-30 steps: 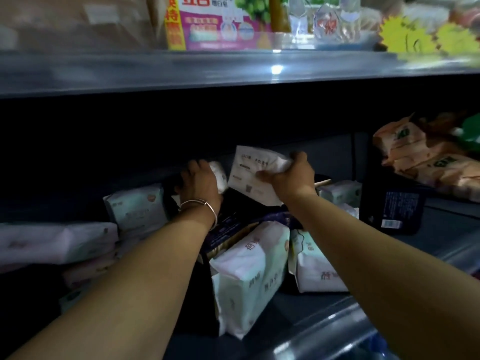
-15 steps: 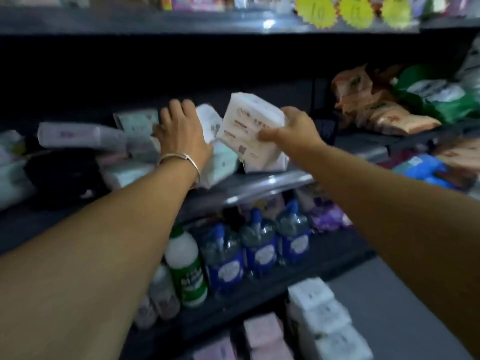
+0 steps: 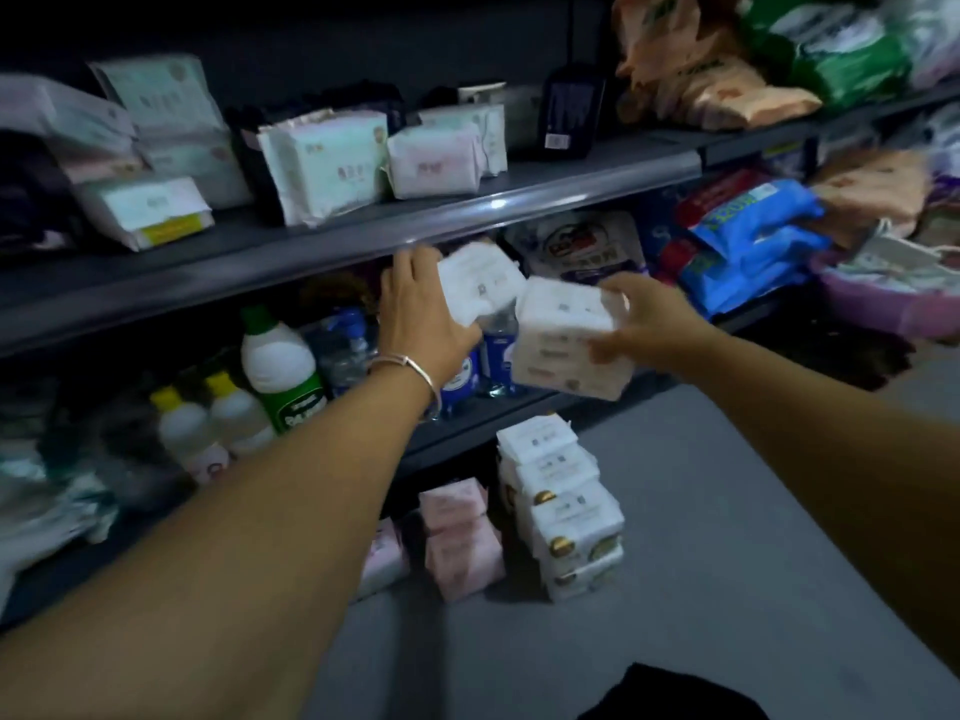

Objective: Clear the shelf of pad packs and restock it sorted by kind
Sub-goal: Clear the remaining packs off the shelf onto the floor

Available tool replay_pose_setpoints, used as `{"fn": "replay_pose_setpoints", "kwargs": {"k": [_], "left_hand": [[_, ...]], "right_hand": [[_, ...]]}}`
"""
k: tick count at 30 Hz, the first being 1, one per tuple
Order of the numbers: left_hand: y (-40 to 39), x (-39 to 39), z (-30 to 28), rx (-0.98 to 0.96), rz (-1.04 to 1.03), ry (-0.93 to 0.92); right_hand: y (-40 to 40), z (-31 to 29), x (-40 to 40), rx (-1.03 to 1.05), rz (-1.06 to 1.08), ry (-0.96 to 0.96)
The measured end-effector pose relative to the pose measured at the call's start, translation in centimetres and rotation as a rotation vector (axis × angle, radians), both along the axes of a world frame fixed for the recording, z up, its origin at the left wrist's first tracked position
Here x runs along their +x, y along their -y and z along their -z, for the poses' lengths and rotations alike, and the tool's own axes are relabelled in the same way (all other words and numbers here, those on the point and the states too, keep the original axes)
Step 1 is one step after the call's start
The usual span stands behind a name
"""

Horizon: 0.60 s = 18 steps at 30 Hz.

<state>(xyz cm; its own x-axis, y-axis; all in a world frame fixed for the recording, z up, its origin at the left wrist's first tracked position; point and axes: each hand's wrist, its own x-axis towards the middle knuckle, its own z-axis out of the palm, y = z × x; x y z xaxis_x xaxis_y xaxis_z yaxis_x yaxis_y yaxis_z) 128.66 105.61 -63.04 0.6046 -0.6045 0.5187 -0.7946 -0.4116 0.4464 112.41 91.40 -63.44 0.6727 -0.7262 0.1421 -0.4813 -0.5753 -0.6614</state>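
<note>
- On the grey floor (image 3: 727,511) below the hands stands a stack of white pad packs (image 3: 563,511), with pink pad packs (image 3: 460,537) piled just beside it on its left
- The left hand (image 3: 415,314), with a silver bangle (image 3: 408,368) on its wrist, grips a white pad pack (image 3: 478,283) in front of and just under the shelf edge (image 3: 467,215)
- The right hand (image 3: 649,324) holds a second, larger white pad pack (image 3: 566,335), thumb on top and fingers curled beneath; the two packs touch or nearly so
- Behind the hands, the lower shelf holds a white bottle with a green label (image 3: 283,366) and blue-labelled clear bottles (image 3: 343,345)
- On the upper shelf pale green pad packs (image 3: 324,158) and a pinkish one (image 3: 434,161) stand and lie unsorted; their print is too blurred to read
- To the right lie blue wipe packs (image 3: 748,236) and a purple basin (image 3: 893,304) with pale goods heaped in it
</note>
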Motion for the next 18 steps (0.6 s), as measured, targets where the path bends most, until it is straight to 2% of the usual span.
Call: {"fn": "replay_pose_setpoints", "kwargs": {"k": [3, 7, 11, 15, 18], "left_hand": [[3.3, -0.4, 4.0, 0.051, 0.041, -0.205], [6.4, 0.7, 9.3, 0.107, 0.049, -0.368], [9.0, 2.3, 13.3, 0.190, 0.072, -0.501], [11.0, 3.5, 16.1, 0.194, 0.081, -0.621], [12.2, 4.4, 17.9, 0.335, 0.076, -0.688]], "right_hand": [[2.6, 3.4, -0.8, -0.106, -0.004, -0.201], [4.1, 8.5, 0.7, -0.107, -0.095, -0.379], [5.0, 12.9, 2.8, -0.052, -0.156, -0.422], [6.3, 15.2, 4.5, -0.022, -0.189, -0.381], [6.6, 16.9, 5.0, 0.034, -0.221, -0.396]]}}
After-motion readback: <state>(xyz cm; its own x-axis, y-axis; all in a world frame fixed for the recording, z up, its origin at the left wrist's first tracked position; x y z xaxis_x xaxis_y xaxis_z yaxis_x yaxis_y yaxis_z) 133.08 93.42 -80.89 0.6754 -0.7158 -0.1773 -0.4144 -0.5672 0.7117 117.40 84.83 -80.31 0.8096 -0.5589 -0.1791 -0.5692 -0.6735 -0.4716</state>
